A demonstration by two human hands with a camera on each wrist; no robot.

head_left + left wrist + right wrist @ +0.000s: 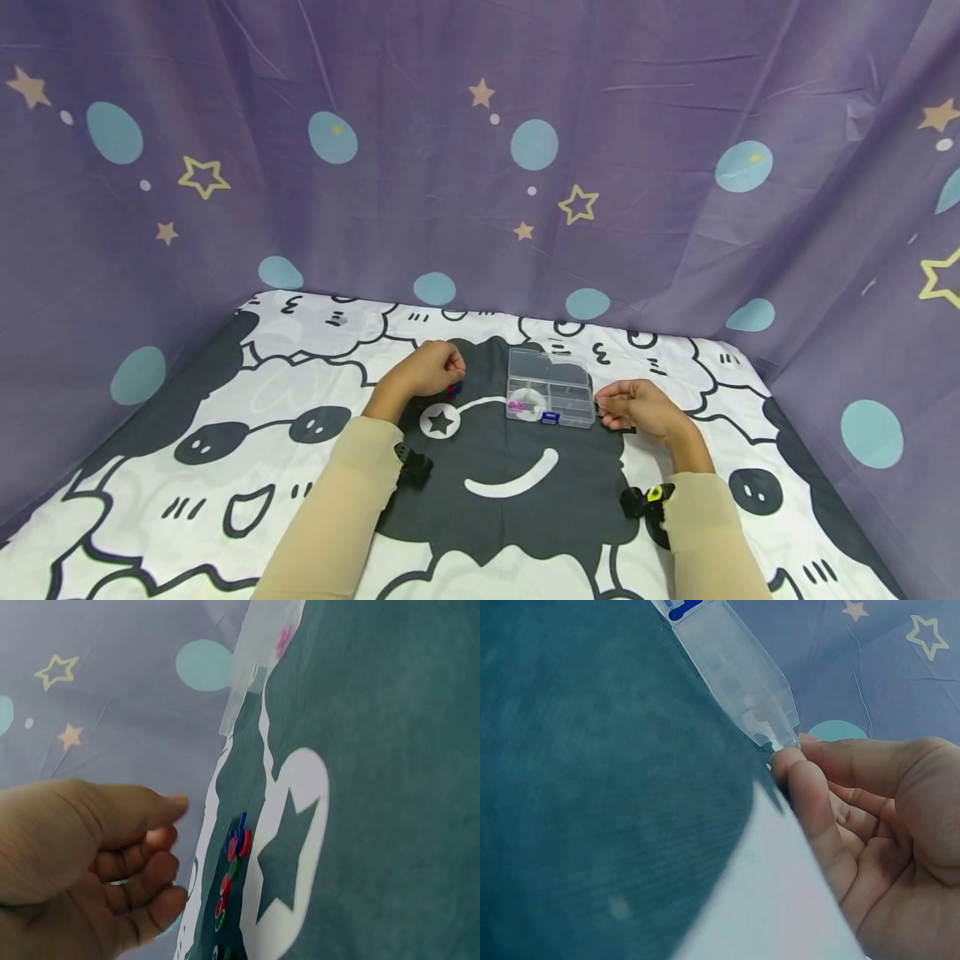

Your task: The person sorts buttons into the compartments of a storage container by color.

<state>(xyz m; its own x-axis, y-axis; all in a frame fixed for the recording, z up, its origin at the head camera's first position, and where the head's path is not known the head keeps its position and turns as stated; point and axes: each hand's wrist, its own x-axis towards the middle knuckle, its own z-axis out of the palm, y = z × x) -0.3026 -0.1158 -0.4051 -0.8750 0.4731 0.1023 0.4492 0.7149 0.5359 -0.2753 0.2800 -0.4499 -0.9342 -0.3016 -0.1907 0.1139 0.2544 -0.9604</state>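
A clear plastic compartment box (551, 392) lies on the dark print of the cloth, its lid raised at the back. Pink bits (515, 406) show in its left part, and a blue label (551, 417) marks the front. At the box's right end, my right hand (885, 817) pinches the corner between thumb and fingertips. My left hand (431, 369) hovers left of the box with loosely curled fingers and nothing visible in them. Beside it lies a row of small red, blue and green round pieces (232, 862), some ring-like; their kind is unclear.
A white cloth (292, 467) with black sheep-like drawings covers the surface. Behind and at both sides hangs a purple curtain (420, 225) with stars and blue spots. Each wrist wears a small black camera (414, 467).
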